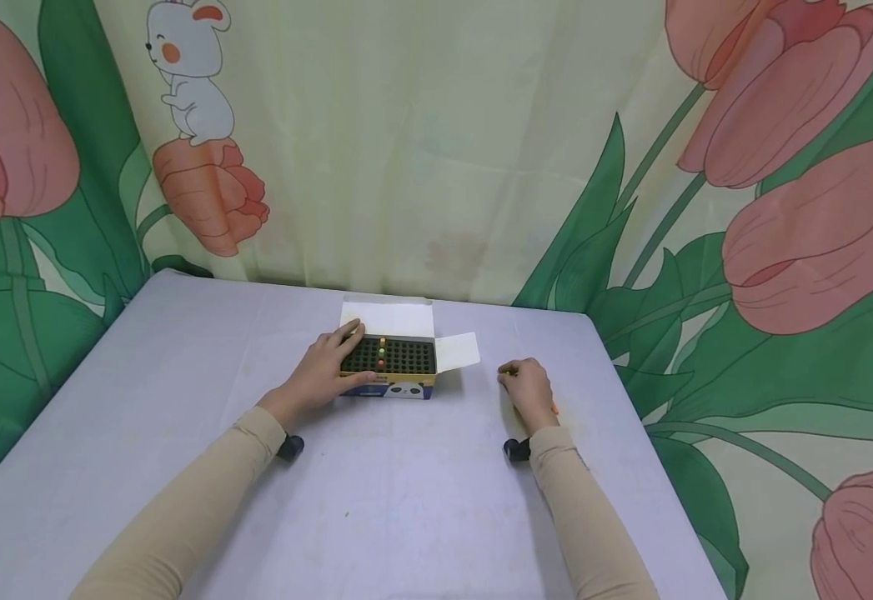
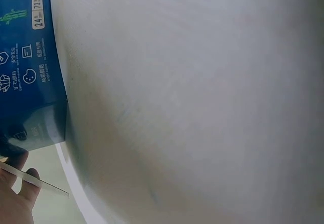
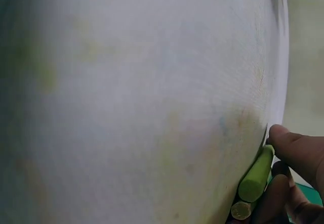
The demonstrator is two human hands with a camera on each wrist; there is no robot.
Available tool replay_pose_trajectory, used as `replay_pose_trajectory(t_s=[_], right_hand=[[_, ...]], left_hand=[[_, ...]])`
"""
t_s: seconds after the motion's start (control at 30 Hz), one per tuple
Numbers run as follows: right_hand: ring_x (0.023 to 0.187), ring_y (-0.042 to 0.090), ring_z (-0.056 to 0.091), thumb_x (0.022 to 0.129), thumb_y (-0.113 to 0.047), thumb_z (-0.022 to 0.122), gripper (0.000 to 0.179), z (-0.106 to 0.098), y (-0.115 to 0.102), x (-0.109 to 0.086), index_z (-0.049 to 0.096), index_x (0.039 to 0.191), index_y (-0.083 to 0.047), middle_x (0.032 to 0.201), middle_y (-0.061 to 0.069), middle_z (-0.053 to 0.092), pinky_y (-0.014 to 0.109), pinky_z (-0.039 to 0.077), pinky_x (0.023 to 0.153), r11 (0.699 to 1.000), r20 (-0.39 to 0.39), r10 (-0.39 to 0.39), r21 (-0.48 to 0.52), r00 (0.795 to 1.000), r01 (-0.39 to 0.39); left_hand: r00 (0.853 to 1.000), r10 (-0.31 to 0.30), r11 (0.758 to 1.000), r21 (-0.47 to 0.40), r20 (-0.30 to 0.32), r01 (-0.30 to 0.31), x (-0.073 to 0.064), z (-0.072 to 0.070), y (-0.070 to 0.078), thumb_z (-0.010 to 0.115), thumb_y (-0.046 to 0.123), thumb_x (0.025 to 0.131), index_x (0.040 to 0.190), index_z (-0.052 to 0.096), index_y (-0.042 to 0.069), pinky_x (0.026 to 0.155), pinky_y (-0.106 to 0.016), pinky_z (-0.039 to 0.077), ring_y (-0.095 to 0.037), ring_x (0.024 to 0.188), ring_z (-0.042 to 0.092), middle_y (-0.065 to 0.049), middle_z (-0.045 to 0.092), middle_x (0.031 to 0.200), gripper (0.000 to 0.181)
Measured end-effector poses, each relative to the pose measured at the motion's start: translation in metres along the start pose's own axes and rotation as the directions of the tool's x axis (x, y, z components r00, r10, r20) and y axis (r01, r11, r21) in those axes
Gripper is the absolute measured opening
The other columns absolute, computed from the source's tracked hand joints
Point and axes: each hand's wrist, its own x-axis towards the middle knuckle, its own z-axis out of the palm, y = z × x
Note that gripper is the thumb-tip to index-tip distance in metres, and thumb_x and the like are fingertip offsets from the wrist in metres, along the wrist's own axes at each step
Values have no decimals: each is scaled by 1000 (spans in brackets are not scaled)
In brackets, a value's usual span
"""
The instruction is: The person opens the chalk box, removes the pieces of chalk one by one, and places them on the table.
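Note:
My left hand (image 1: 321,367) holds the left end of a blue and yellow chalk box (image 1: 408,390), thumb on its front and fingers at the far side. In the left wrist view the box's printed blue side (image 2: 30,72) shows. Inside is a black holder (image 1: 413,357) full of round holes, with a short column of yellow, green and red chalk ends (image 1: 381,352). To the right of the box, my right hand (image 1: 528,390) grips chalk sticks low over the table. A green chalk stick (image 3: 257,176) and a yellowish one (image 3: 241,211) show by its fingers; others are partly hidden.
The box's white lid (image 1: 391,318) stands raised at the back, and a white side flap (image 1: 457,352) sticks out right. Faint chalk smudges mark the white tablecloth (image 1: 406,483). A curtain (image 1: 436,150) printed with tulips hangs behind the table. An orange tip (image 1: 555,408) shows beside my right hand.

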Motion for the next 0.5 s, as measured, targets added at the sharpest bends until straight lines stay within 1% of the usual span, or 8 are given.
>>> replay_pose_trajectory(t_s=[0.13, 0.33, 0.5], right_hand=[[115, 36, 59, 100, -15, 69, 19, 1, -1, 2, 77, 113, -5, 120, 17, 62, 51, 50, 100, 1000, 3, 6, -3, 1000, -6], [108, 34, 60, 100, -12, 67, 19, 1, 1, 4, 76, 114, -3, 117, 18, 62, 47, 52, 94, 1000, -5, -15, -18, 1000, 15], [108, 33, 60, 100, -10, 67, 17, 2, 1, 3, 76, 112, -3, 117, 17, 62, 46, 52, 95, 1000, -14, -20, 5, 1000, 20]], left_hand=[[1000, 0, 1000, -2, 0, 0, 1, 0, -1, 62, 68, 94, 167, 20, 17, 118, -65, 30, -44, 148, 32, -4, 13, 175, 99], [1000, 16, 1000, 9, -16, -16, 2, 2, -3, 62, 68, 94, 167, 21, 16, 116, -67, 32, -45, 147, 34, -7, 15, 174, 99], [1000, 21, 1000, 12, -17, -21, 2, 1, -2, 63, 67, 94, 167, 21, 15, 116, -67, 32, -46, 146, 34, -7, 15, 174, 99]])
